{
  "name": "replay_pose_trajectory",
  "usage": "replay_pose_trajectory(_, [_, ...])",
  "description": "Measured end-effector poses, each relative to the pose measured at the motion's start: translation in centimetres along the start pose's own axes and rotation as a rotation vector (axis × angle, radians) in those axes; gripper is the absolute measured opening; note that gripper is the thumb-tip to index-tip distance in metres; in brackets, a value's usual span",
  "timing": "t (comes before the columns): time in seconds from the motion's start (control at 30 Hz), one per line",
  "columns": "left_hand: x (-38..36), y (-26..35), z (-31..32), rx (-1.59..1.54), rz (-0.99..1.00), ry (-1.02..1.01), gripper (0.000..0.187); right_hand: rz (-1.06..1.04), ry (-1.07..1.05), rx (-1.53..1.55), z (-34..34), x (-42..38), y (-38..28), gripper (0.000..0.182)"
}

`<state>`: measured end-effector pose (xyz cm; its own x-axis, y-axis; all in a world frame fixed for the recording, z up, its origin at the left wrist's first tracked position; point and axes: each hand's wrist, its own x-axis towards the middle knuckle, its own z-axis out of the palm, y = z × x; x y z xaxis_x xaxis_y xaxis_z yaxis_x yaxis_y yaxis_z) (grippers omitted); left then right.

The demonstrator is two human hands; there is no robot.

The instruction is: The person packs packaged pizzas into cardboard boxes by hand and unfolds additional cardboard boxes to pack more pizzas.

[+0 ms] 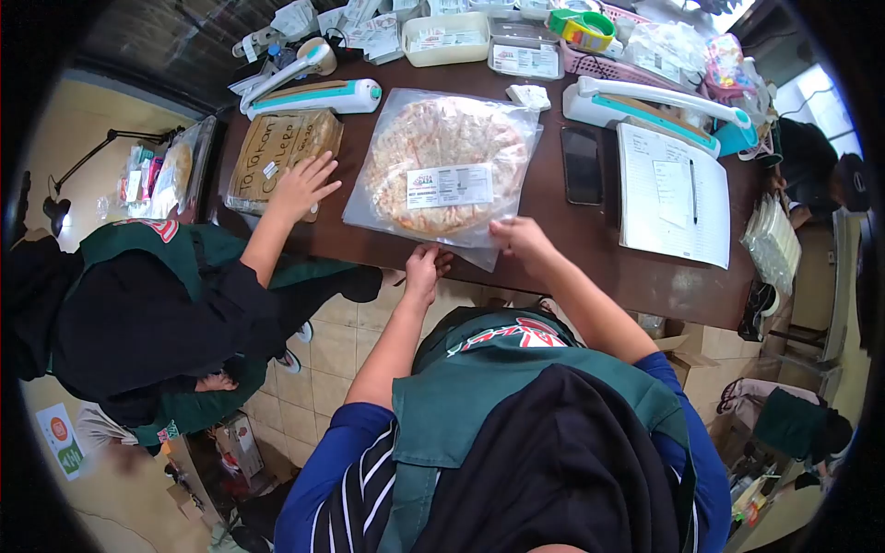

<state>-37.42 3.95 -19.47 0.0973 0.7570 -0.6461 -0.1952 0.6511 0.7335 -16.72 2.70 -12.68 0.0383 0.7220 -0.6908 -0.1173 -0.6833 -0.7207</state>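
A round, flat pizza-like food (442, 157) with a white printed label (449, 186) lies in a clear plastic bag (369, 205) on the dark brown table (359, 241). My left hand (425, 272) is at the table's front edge, its fingers closed at the bag's lower edge. At the bag's lower right corner, my right hand (522, 241) pinches the plastic between thumb and fingers. Left of the bag, a co-worker's hand (304, 186) rests over a brown wrapped package (267, 157) with handwriting on it.
Sealers with teal strips (323, 96) (645, 106) stand at the back left and right. A black phone (582, 166) and an open notebook (659, 217) with a pen lie right of the bag. Containers of labels (446, 39) line the back. Co-workers are at both sides.
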Motion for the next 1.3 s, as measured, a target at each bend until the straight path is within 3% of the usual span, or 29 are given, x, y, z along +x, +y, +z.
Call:
replay_pose_trajectory(0.1, [0.5,0.5,0.4,-0.080,0.029,-0.011,0.010,-0.229,-0.070,0.056,1.0,-0.1,-5.0,0.027])
replay_pose_trajectory(0.17, [0.1,1.4,0.7,-0.274,0.113,-0.122,0.006,-0.303,-0.100,0.156,2.3,-0.5,-9.0,0.028])
replay_pose_trajectory(0.2, [-0.6,2.7,1.4,-0.370,0.095,-0.138,0.003,-0.460,-0.139,0.053,2.3,1.2,-9.9,0.027])
replay_pose_trajectory(0.27, [-1.7,5.1,2.2,-0.413,0.113,-0.180,0.004,-0.468,-0.163,0.025,3.4,0.7,-12.2,0.028])
replay_pose_trajectory(0.3, [-1.6,5.9,2.2,-0.468,0.144,-0.221,0.004,-0.326,-0.152,0.100,4.3,-1.3,-14.8,0.029])
replay_pose_trajectory(0.37, [-0.7,7.2,1.2,-0.574,0.128,-0.286,0.006,-0.353,-0.185,0.138,5.0,-0.6,-16.3,0.028])
replay_pose_trajectory(0.47, [-0.3,9.3,0.9,-0.491,0.208,-0.320,0.004,-0.369,-0.148,0.241,5.4,-2.2,-18.1,0.027])
replay_pose_trajectory(0.57, [-0.8,9.6,-0.8,-0.380,0.250,-0.322,0.007,-0.341,-0.153,0.310,5.1,-1.9,-17.3,0.025])
replay_pose_trajectory(0.63, [-1.3,8.8,-2.7,-0.463,0.257,-0.561,0.011,-0.313,-0.177,0.399,4.7,-1.2,-15.7,0.024])
replay_pose_trajectory(0.7, [-5.3,9.2,-1.6,-0.396,0.246,-0.283,0.020,-0.260,-0.150,0.465,4.2,-1.2,-13.9,0.024])
replay_pose_trajectory(0.73, [-5.4,8.4,-3.4,-0.410,0.257,-0.342,0.025,-0.441,-0.187,0.301,3.6,1.6,-11.1,0.024])
replay_pose_trajectory(0.8, [-8.1,9.3,-3.7,-0.437,0.259,-0.229,0.022,-0.785,-0.253,0.055,2.4,6.2,-5.5,0.017])
replay_pose_trajectory(0.87, [-9.5,9.6,-5.8,-0.493,0.245,-0.198,0.020,-0.553,-0.243,0.305,2.8,3.6,-3.9,0.012])
replay_pose_trajectory(0.9, [-10.2,9.8,-7.1,-0.525,0.232,-0.218,0.020,-0.140,-0.192,0.608,3.2,0.9,-4.3,0.014])
replay_pose_trajectory(1.03, [-14.2,12.6,-9.1,-0.493,0.236,-0.007,0.020,0.082,-0.204,0.441,1.9,2.3,2.4,0.016])
replay_pose_trajectory(1.13, [-17.8,16.0,-6.7,-0.501,0.319,-0.004,0.018,0.093,0.018,0.061,1.7,2.0,4.7,0.020])
replay_pose_trajectory(1.17, [-18.5,16.7,-6.2,-0.496,0.326,-0.004,0.018,0.088,0.012,0.065,1.8,1.8,5.5,0.020])
replay_pose_trajectory(1.23, [-19.6,17.8,-5.5,-0.424,0.452,-0.075,0.013,-0.384,0.451,-0.527,1.9,1.7,6.4,0.024])
replay_pose_trajectory(1.3, [-20.7,19.1,-4.9,-0.418,0.463,-0.037,0.010,-0.363,0.444,-0.442,1.7,1.9,6.3,0.027])
